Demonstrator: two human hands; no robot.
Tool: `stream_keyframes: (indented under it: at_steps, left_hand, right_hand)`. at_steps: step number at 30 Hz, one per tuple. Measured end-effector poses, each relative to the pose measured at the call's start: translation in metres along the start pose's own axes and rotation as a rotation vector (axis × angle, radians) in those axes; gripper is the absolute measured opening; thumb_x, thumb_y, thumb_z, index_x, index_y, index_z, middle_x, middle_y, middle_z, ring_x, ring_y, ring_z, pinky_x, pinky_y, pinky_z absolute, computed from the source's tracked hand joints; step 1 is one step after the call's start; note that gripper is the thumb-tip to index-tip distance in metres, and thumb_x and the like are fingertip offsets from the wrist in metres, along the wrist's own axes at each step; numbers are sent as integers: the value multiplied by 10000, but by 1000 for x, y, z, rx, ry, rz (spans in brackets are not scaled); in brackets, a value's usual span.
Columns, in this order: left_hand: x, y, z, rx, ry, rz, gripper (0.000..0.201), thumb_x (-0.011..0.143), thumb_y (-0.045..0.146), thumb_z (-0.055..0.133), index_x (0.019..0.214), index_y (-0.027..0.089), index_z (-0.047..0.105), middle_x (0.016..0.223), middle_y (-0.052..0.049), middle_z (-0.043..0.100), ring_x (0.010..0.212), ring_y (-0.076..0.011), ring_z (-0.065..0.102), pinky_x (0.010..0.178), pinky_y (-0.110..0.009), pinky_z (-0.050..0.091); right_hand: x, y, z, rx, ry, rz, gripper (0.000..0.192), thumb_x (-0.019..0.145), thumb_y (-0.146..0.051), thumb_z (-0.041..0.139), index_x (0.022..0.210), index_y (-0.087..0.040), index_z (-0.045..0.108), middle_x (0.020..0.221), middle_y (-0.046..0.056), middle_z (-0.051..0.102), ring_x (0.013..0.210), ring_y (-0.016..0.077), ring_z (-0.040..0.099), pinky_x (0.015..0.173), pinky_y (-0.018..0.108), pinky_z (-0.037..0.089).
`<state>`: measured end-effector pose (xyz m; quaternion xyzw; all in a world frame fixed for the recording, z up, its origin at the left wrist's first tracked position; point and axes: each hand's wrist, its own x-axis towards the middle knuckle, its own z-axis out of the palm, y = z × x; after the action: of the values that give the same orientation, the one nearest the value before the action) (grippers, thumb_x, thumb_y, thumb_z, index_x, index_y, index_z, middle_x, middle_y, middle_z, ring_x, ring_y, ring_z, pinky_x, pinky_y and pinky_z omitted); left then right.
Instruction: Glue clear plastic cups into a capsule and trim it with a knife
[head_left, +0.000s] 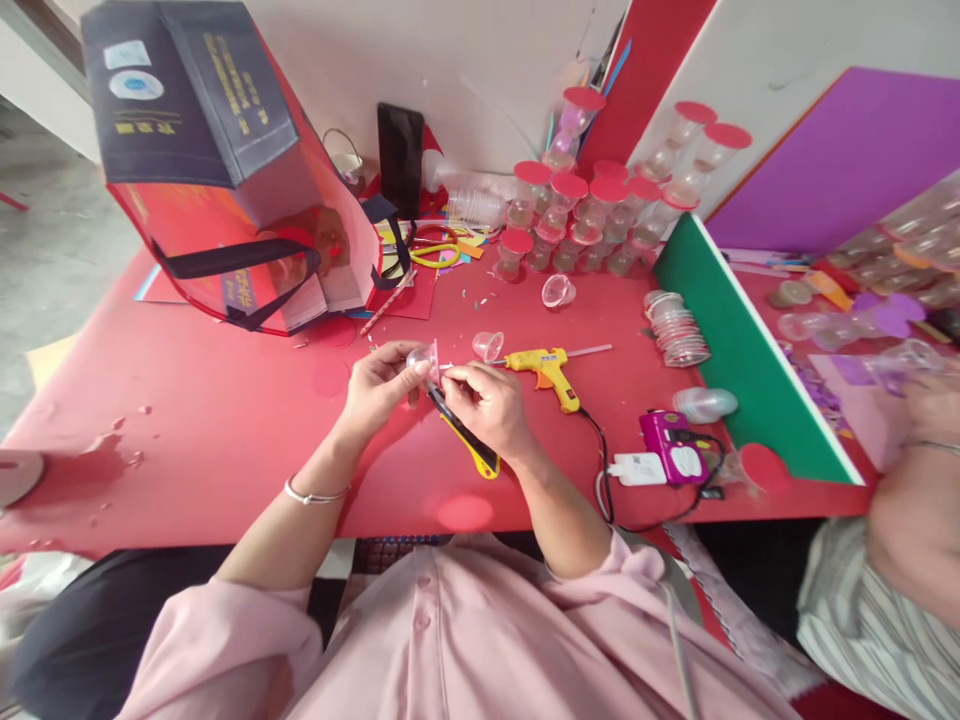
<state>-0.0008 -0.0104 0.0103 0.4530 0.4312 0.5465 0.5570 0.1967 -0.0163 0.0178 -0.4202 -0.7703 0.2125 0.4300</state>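
Left hand: the left hand is closed around a small clear plastic cup, which has a pink piece on its side; it holds the cup just above the red table.
Right hand: the right hand is closed; its fingertips pinch something small at the cup, too small to tell what. A pair of scissors with yellow and black handles sticks out under this hand; I cannot tell if the hand grips it or only covers it.
Cup position: the cup is between both hands, near the middle of the table, in front of the person.
Glue gun: a yellow glue gun lies on the table just to the right of the hands, its black cable going toward the table edge.
Second cup: another clear cup lies on its side between the hands and the glue gun.
Finished pieces: many clear double cups with red lids stand in a group at the back of the table.
Bag: a red and dark gift bag lies tilted at the back left.
Divider: a green board stands on the right side.
Other person: behind the board, another person's hand rests on purple paper.
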Motion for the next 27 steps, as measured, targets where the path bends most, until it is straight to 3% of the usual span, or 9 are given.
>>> stream_keyframes:
  at_steps: [5,11,14,18,24,27]
  left_hand:
    - [2,8,-2,-218,3,25,431,848,517,868,1025,129,805,708,-47,715,489,-122,607,380,-218,470]
    - [6,9,-3,-243,40,5,403,799,400,923,1096,168,780,882,-47,746,635,-126,681,462,-205,552]
    - [6,9,-2,-254,3,-36,417,809,390,917,1127,160,778,900,-54,749,645,-122,685,481,-202,562]
    - [5,9,-2,-278,-41,-49,385,846,392,892,1134,166,777,857,-45,743,588,-118,662,463,-218,563]
    - [0,9,-4,-252,-163,-109,340,850,391,888,1087,168,788,836,-67,753,617,-162,696,478,-252,595]
    - [-3,11,-4,-232,-263,-180,345,862,406,870,1083,152,795,790,-74,734,582,-170,678,445,-260,583]
  right_hand:
    - [-2,4,6,-47,55,72,154,1014,-279,649,991,-235,795,834,32,786,676,143,663,705,272,508]
    - [-3,10,11,-65,36,125,265,1021,-230,618,1234,-244,777,1079,71,820,829,174,743,797,293,567]
    - [-3,7,10,-52,52,155,184,1044,-331,657,1092,-241,810,944,51,818,780,173,730,779,293,551]
    - [-1,1,4,26,108,163,273,1042,-454,680,922,-240,798,814,26,782,710,149,681,739,282,525]
    - [2,3,-1,185,123,202,314,991,-465,754,1221,-252,772,1104,65,797,717,130,660,736,277,583]
    - [3,3,-2,250,85,195,308,976,-449,779,1230,-274,774,1137,58,791,818,145,709,742,265,597]
